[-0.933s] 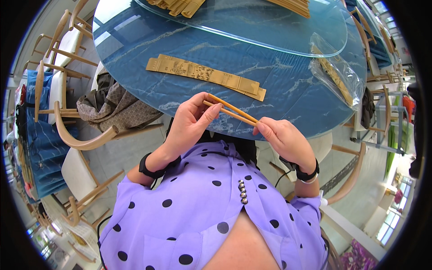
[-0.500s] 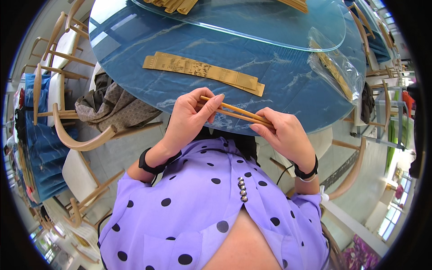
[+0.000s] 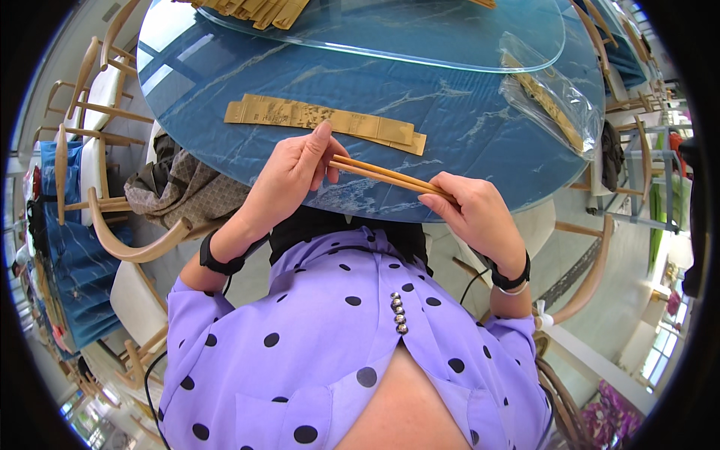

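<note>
A pair of wooden chopsticks (image 3: 386,177) lies side by side above the near edge of the blue marbled table (image 3: 457,127). Their right ends are pinched between the thumb and fingers of my right hand (image 3: 480,214). At the other ends is my left hand (image 3: 285,169), its thumb raised and apart from the curled fingers, no longer gripping; whether a fingertip still touches the tips is hard to see. Just beyond my hands, a couple of overlapping flat gold paper chopstick sleeves (image 3: 330,124) rest on the table.
A clear glass turntable (image 3: 420,37) carries a pile of gold sleeves (image 3: 262,11) at the far left. To the right, a clear plastic bag (image 3: 551,101) holds more gold strips. Wooden chairs stand around, one with a patterned cloth item (image 3: 187,187) on it.
My left thumb has lifted off the chopsticks and that hand has shifted left. My right hand keeps its hold. The whole view has moved slightly.
</note>
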`<state>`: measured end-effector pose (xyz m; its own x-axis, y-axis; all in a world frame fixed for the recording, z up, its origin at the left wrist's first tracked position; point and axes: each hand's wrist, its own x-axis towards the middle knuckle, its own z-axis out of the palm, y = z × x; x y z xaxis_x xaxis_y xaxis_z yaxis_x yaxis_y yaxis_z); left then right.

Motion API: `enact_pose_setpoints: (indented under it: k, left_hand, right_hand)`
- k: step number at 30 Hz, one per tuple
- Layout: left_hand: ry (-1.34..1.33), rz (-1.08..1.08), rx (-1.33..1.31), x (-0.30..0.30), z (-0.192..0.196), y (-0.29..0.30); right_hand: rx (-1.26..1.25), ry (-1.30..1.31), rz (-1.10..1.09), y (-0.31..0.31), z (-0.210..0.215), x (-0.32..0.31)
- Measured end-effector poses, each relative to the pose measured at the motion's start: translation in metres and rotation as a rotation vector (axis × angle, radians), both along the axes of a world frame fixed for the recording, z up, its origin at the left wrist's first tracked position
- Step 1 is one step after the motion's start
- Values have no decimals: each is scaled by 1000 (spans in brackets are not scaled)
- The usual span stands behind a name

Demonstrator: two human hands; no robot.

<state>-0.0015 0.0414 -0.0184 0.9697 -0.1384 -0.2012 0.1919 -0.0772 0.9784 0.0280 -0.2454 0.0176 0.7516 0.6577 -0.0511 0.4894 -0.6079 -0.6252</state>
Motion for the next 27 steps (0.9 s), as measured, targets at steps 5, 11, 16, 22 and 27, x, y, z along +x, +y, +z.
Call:
enact_pose_setpoints:
  k: [5,11,16,22,27]
  left_hand:
    - [-381,-93,649,33,22,17]
    - [-811,-359,985,59,3,-6]
    - [-801,-496,1014,74,3,-10]
    - [-862,-485,993,72,0,-3]
    - [-840,-450,883,77,1,-1]
  right_hand:
    - [40,54,-183,-18,0,3]
    - [123,97,-349,-21,-1,7]
    - [149,147,-378,-18,-2,4]
    - [178,172,-392,-18,-3,4]
    - [230,235,-415,-8,-2,4]
